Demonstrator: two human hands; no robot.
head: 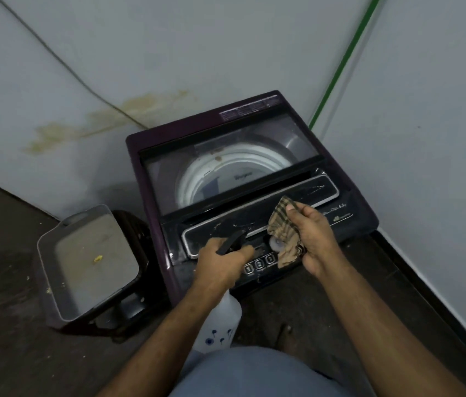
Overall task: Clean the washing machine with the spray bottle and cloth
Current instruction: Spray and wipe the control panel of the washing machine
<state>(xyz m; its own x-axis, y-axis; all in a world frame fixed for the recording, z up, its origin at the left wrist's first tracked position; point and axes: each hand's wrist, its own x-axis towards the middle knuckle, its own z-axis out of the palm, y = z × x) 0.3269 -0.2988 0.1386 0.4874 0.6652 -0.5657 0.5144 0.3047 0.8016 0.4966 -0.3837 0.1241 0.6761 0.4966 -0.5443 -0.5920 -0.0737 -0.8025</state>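
A person stands over a top-loading washing machine (pixel 251 179) pushed into the corner of a room, both bare arms reaching down to its near edge. Closest to the viewer, the left hand (pixel 220 263) grips the black trigger head of a white spray bottle (pixel 220 322); the bottle's body, printed with small blue flowers, hangs below the wrist, and the nozzle aims at the control panel (pixel 260 227), probably so the cleaner lands where the wiping will happen. Just beside it, the right hand (pixel 313 233) pinches a bunched brown checked cloth (pixel 283 230), with thumb and fingers curled round it. The cloth hangs onto the dark panel, close to a round knob and a row of three small buttons, ready to wipe. The panel looks dusty and scratched, so the cleaning seems to be at an early stage.

Further on, the machine's clear lid (pixel 226 156) is closed. Through it the white tub rim and grey drum show, with nothing visible inside.

To the left of the machine a grey rectangular tray (pixel 88 259) rests on a dark stool (pixel 128 224). It holds only a small yellow scrap.

Beyond, the pale wall (pixel 111 67) bears a yellowish stain. A thin cable and a green line run down the walls towards the back of the machine.
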